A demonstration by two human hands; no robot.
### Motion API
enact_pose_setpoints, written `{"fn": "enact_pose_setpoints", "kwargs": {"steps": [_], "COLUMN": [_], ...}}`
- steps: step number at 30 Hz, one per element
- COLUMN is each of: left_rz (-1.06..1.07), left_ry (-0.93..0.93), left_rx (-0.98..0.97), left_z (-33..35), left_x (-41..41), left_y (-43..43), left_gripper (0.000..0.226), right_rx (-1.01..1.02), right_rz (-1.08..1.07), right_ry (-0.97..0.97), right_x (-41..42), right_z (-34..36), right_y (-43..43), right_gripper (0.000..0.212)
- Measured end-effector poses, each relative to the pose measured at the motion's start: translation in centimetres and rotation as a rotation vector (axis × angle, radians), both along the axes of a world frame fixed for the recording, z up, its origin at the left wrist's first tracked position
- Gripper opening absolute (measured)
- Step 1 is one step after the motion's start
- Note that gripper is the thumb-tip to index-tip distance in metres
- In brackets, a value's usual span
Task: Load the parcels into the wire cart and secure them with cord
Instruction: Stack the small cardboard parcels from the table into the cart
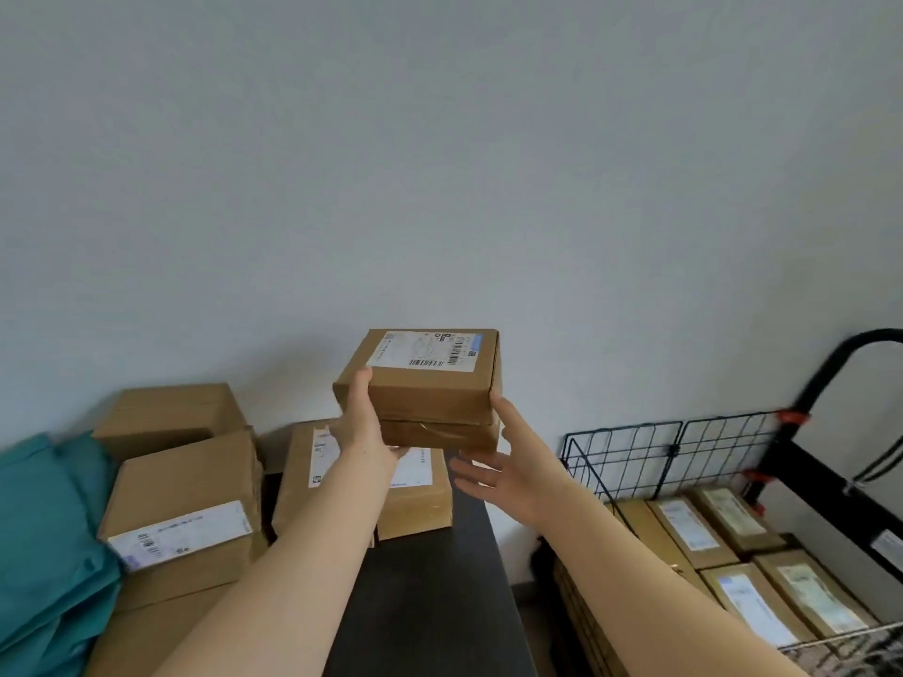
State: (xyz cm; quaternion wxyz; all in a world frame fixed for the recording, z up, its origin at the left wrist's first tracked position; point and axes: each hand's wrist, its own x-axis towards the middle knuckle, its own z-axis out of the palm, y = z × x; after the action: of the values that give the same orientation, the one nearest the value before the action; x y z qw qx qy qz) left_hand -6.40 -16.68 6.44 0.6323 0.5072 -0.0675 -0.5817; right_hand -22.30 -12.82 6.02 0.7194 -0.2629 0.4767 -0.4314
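Two small cardboard parcels are stacked one on the other and held up in the air above the dark table. The top one carries a white shipping label. My left hand grips their left side, thumb on the upper box. My right hand supports the right side and underside, fingers spread beneath. The black wire cart stands to the right, lower down, with several labelled parcels lying flat inside it. No cord is visible.
More cardboard parcels are piled on the table's left and back, one large box directly under the held stack. A teal cloth lies at the far left. The cart's black handle rises at the right against a plain wall.
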Motion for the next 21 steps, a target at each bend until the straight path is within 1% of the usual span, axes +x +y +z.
{"fn": "enact_pose_setpoints", "kwargs": {"steps": [1, 2, 4, 5, 6, 9, 13, 15, 18, 21], "left_rz": [-0.01, -0.022, -0.079, -0.131, -0.189, -0.386, -0.653, -0.732, -0.751, -0.659], "left_ry": [-0.007, -0.02, -0.03, -0.04, -0.071, -0.171, -0.186, -0.213, -0.294, -0.372], "left_rx": [0.01, 0.015, 0.016, 0.01, 0.003, 0.008, 0.04, 0.06, 0.064, 0.064], "left_z": [-0.2, -0.4, -0.8, -0.9, -1.1, -1.6, -2.4, -3.1, -3.7, -3.9], "left_x": [-1.9, -3.6, -7.7, -9.8, -11.8, -16.9, -22.4, -24.6, -27.3, -28.6], "left_y": [0.3, 0.6, 1.4, 1.8, 2.3, 3.9, 6.2, 7.0, 7.5, 6.6], "left_gripper": [0.069, 0.069, 0.069, 0.07, 0.07, 0.067, 0.055, 0.055, 0.076, 0.088], "right_rx": [0.003, 0.005, 0.008, 0.017, 0.026, 0.055, 0.071, 0.088, 0.122, 0.122], "right_rz": [-0.036, -0.067, -0.157, -0.207, -0.261, -0.443, -0.643, -0.697, -0.707, -0.682], "right_ry": [-0.024, -0.027, -0.01, -0.006, -0.007, -0.047, -0.046, -0.035, -0.038, -0.034], "right_x": [-1.5, -2.8, -6.0, -7.5, -9.1, -14.1, -20.7, -23.6, -27.1, -29.4], "right_z": [-0.3, -0.5, -1.1, -1.5, -1.7, -2.6, -3.5, -4.0, -5.0, -6.4], "right_y": [0.5, 0.9, 1.8, 2.1, 2.5, 3.9, 5.3, 5.8, 6.3, 6.4], "right_gripper": [0.073, 0.078, 0.097, 0.103, 0.104, 0.094, 0.091, 0.092, 0.096, 0.094]}}
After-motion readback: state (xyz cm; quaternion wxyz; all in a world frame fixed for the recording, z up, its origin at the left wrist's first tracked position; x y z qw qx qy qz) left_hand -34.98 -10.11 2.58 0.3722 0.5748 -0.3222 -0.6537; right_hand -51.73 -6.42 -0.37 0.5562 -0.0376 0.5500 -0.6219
